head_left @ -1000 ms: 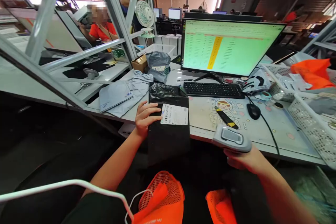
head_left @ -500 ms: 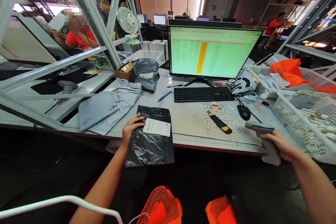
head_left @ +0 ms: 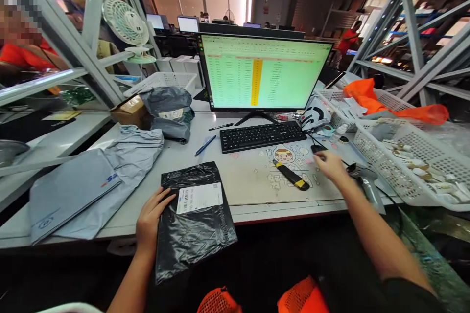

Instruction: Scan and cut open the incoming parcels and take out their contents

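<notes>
My left hand (head_left: pixel 151 220) holds the left edge of a black plastic mailer bag (head_left: pixel 196 234), its fingers lying on top and its thumb hidden. A white printed label (head_left: pixel 200 197) faces up on the bag, which juts over the desk's front edge. My right hand (head_left: pixel 330 165) is at the computer mouse (head_left: pixel 317 148), fingers curled over it and covering most of it. Beside my right forearm a grey handheld scanner (head_left: pixel 370 187) rests at the desk's right side. Between my hands lies a black and yellow utility knife (head_left: pixel 292 176).
A keyboard (head_left: pixel 261 136) sits before the lit monitor (head_left: pixel 266 76). Grey mailer bags (head_left: pixel 84 188), a cardboard box (head_left: pixel 131 111) and a pen (head_left: pixel 205 145) lie to the left. White baskets (head_left: pixel 414 168) line the right side. Metal frame bars (head_left: pixel 60 34) rise at both sides.
My right hand has let go of the scanner, now lying on the desk, and has moved to the mouse. The mailer bag is still in my left hand, and the view has shifted.
</notes>
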The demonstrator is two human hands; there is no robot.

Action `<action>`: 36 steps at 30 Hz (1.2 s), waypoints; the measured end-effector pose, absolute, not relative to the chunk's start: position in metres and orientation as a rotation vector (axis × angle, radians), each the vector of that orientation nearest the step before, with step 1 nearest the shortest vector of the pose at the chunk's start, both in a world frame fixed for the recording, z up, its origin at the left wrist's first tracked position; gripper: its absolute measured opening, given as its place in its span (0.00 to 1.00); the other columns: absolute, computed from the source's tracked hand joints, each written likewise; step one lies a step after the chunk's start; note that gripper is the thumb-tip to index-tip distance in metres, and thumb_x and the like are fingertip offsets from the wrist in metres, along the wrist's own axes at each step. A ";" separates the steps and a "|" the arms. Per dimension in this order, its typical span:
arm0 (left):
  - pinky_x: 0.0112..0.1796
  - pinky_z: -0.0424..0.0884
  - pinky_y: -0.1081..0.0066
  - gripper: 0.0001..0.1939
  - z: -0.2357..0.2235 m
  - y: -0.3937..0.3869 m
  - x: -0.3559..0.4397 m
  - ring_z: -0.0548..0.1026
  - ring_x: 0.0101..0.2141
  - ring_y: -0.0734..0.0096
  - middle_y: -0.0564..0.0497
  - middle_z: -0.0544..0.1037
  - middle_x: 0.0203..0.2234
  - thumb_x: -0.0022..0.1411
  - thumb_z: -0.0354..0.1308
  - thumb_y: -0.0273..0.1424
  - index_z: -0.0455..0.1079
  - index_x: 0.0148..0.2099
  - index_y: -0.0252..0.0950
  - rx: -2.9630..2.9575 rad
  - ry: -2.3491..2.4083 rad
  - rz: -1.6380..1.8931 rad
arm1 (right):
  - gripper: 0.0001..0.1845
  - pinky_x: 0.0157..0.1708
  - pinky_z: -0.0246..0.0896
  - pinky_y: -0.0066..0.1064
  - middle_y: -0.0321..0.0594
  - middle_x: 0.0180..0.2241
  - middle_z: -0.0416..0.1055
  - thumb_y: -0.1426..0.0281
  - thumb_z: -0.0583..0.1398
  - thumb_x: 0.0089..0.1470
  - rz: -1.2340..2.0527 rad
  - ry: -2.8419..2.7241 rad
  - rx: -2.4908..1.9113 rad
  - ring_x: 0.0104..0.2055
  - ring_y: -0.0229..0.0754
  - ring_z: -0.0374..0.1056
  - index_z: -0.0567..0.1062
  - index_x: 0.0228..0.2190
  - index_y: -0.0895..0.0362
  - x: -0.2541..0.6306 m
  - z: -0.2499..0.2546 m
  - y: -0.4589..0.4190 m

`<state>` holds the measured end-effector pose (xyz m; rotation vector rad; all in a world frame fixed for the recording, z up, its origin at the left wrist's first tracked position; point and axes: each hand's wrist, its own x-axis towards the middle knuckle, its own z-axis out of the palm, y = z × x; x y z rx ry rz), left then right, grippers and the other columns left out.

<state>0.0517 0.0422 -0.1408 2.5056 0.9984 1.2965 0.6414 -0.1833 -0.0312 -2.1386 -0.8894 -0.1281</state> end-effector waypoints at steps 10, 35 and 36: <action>0.66 0.60 0.49 0.18 -0.143 0.043 0.048 0.66 0.64 0.52 0.48 0.73 0.60 0.72 0.49 0.38 0.73 0.58 0.45 2.476 1.097 1.215 | 0.22 0.54 0.68 0.47 0.48 0.54 0.67 0.59 0.62 0.67 -0.035 -1.192 -1.993 0.54 0.49 0.67 0.71 0.55 0.60 0.596 -0.024 -0.047; 0.37 0.66 0.66 0.16 0.050 -0.034 0.177 0.77 0.35 0.64 0.49 0.81 0.35 0.71 0.55 0.39 0.80 0.50 0.39 2.897 1.088 1.048 | 0.25 0.57 0.65 0.48 0.55 0.52 0.68 0.65 0.50 0.68 -0.253 -1.498 -1.914 0.55 0.54 0.65 0.69 0.59 0.67 0.551 -0.108 -0.202; 0.36 0.66 0.66 0.15 0.049 -0.037 0.183 0.77 0.35 0.64 0.49 0.81 0.34 0.72 0.54 0.38 0.80 0.50 0.39 2.872 1.113 1.023 | 0.24 0.56 0.66 0.49 0.55 0.51 0.68 0.64 0.50 0.68 -0.285 -1.463 -1.835 0.54 0.54 0.66 0.69 0.58 0.66 0.551 -0.108 -0.204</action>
